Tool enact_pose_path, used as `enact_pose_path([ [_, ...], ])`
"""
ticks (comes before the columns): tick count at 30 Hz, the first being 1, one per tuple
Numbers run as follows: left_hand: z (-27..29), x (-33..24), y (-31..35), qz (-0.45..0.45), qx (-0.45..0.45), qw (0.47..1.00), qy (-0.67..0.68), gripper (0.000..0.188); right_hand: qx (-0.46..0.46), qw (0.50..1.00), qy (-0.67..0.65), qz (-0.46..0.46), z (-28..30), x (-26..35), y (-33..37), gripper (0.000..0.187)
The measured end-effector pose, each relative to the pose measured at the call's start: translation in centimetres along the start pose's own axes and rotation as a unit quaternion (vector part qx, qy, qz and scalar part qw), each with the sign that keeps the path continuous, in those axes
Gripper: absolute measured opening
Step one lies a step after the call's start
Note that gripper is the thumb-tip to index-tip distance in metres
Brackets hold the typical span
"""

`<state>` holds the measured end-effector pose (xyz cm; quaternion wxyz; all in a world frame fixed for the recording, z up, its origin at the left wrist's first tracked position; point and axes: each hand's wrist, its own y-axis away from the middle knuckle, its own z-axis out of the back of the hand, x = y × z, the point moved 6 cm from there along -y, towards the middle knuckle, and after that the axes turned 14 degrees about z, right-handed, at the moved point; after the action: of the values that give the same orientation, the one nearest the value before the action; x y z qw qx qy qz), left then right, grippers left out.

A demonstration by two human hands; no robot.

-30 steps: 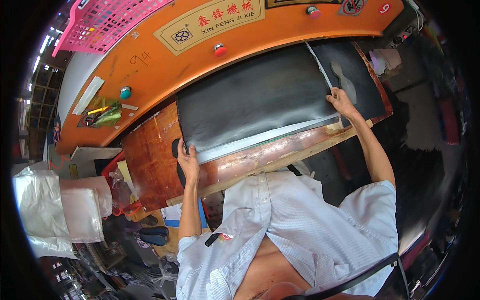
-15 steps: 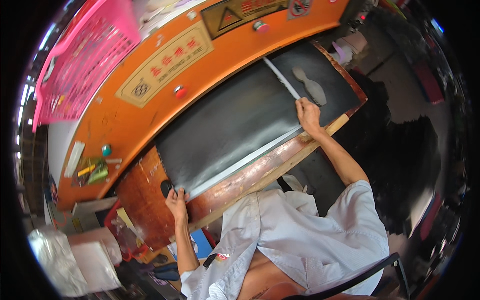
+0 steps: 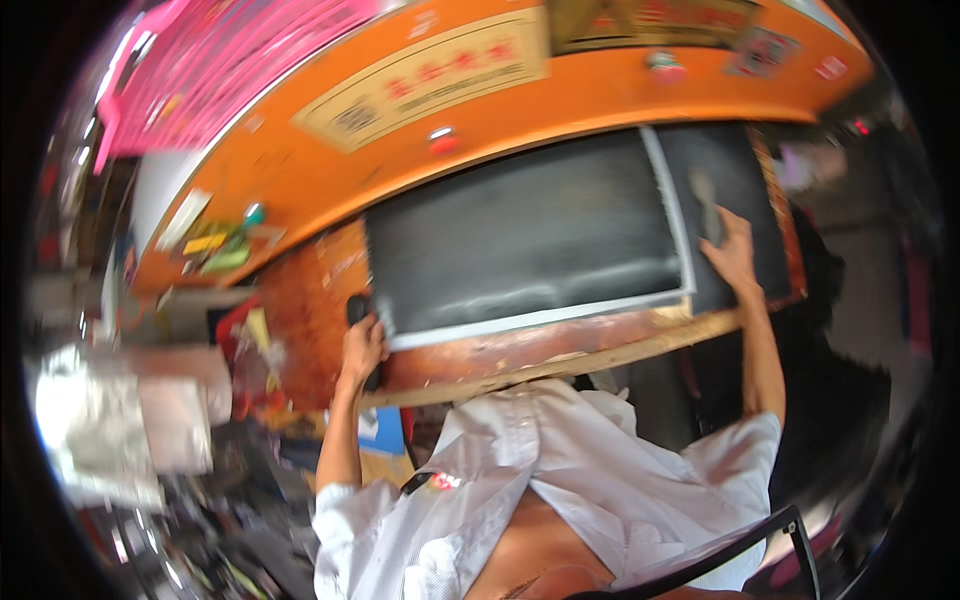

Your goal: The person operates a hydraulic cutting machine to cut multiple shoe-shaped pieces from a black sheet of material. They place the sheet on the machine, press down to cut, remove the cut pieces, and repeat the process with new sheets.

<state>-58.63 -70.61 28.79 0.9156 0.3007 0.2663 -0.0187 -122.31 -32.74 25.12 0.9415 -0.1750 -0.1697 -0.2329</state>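
A black sheet lies flat over the reddish-brown worktable. A white strip runs along its near side, and another white strip crosses it toward the right. At the sheet's near left corner, my left hand is closed round a long black object whose ends stick out on both sides; blur hides its kind. Right of the crossing strip, my right hand has its fingers round the wide near end of a grey, sole-shaped piece, its narrow end pointing away.
An orange machine front with red buttons and a green one rises behind the table. A pink basket stands on it at far left. The table's wooden front edge lies close to my body. White bags sit at left.
My right hand has left the strips' corner and moved right onto the grey sole-shaped piece. My left hand has closed round the black object beside it. The whole view has turned.
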Motion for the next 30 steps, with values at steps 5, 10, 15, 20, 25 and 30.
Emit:
enact_pose_path([
  [5, 0.2, -0.3, 0.1, 0.010, -0.019, 1.000, -0.022, 0.028, -0.081, 0.941, -0.295, -0.142, -0.1, 5.8, -1.7, 0.072],
  [10, 0.3, -0.8, 0.2, -0.005, 0.005, 1.000, -0.018, 0.031, -0.069, 0.959, -0.265, 0.069, -5.3, 26.6, -3.0, 0.066],
  [15, 0.6, -0.7, -0.5, -0.039, 0.021, 0.998, -0.041, 0.032, -0.034, 0.933, -0.341, 0.113, -13.7, 43.6, -4.9, 0.071],
  [20, 1.0, -1.0, -0.9, -0.096, 0.013, 0.992, -0.076, 0.031, -0.064, 0.949, -0.291, 0.099, -18.4, 51.7, -6.3, 0.072],
  [25, 1.2, -1.5, -0.8, -0.137, -0.006, 0.988, -0.075, 0.027, -0.094, 0.966, -0.224, 0.090, -21.1, 54.7, -6.1, 0.074],
  [30, 1.7, -2.0, -0.5, -0.175, -0.038, 0.982, -0.062, 0.026, -0.094, 0.973, -0.184, 0.106, -21.5, 55.9, -6.4, 0.076],
])
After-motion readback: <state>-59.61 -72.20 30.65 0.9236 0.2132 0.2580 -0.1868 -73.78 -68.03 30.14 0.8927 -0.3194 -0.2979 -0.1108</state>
